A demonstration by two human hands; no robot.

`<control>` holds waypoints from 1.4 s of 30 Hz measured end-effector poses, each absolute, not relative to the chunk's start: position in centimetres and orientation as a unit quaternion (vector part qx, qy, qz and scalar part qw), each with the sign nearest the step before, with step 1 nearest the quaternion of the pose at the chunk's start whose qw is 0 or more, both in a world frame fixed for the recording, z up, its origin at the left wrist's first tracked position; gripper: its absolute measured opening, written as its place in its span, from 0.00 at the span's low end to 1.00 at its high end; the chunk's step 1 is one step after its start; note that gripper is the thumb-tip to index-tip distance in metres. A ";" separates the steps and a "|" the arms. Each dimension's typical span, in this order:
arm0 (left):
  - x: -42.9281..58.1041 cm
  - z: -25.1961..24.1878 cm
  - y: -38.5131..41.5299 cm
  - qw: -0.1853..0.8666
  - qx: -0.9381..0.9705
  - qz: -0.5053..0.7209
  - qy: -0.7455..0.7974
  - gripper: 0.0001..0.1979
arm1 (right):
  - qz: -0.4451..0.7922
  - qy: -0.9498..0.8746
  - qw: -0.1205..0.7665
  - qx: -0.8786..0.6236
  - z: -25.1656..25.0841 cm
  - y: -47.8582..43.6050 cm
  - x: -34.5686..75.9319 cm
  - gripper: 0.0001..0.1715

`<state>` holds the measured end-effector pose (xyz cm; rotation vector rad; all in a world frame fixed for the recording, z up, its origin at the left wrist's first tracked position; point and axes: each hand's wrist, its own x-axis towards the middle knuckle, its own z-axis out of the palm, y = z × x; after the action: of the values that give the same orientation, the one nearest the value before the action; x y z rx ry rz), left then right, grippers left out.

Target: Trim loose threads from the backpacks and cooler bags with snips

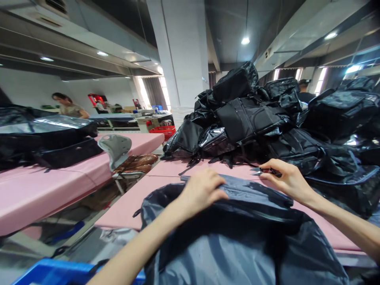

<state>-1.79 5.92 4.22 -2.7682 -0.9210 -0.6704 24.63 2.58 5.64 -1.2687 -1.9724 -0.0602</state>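
A large black bag [234, 253] with a grey-blue lining gapes toward me at the front of the pink table. My left hand [203, 188] is closed on its far edge, thumb toward me and fingers bent over the fabric; part of what it grips is hidden. Beyond that edge, to the right, my right hand [282, 176] is closed around small thread snips [265, 171]. Their metal tips point left, over the table and apart from the bag.
Black backpacks [246, 118] are piled high at the back and right of the pink table [124, 206]. To the left are a grey chair [116, 147], a second pink table [68, 186] bearing bags, and a person [69, 106]. A blue crate [53, 273] sits low left.
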 end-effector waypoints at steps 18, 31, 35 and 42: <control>-8.5 8.4 15.2 -0.229 -0.631 -0.220 -0.708 0.15 | -0.086 -0.708 0.471 -0.519 6.7 0.6 28.3 0.22; -12.5 4.5 16.1 0.009 -0.728 -0.318 -0.608 0.12 | -0.141 -0.806 0.333 -0.468 3.6 7.4 19.1 0.16; -12.3 3.6 16.8 0.087 -0.756 -0.295 -0.577 0.10 | -0.122 -0.783 0.291 -0.536 4.0 6.8 21.1 0.16; -9.4 4.8 12.5 0.195 -0.844 -0.227 -0.446 0.10 | -0.097 -0.734 0.286 -0.609 4.5 5.4 27.5 0.14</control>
<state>-9.37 12.48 4.81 -2.3646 -1.2493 -0.6361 27.46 5.42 4.54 -1.6270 -1.9623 -0.2592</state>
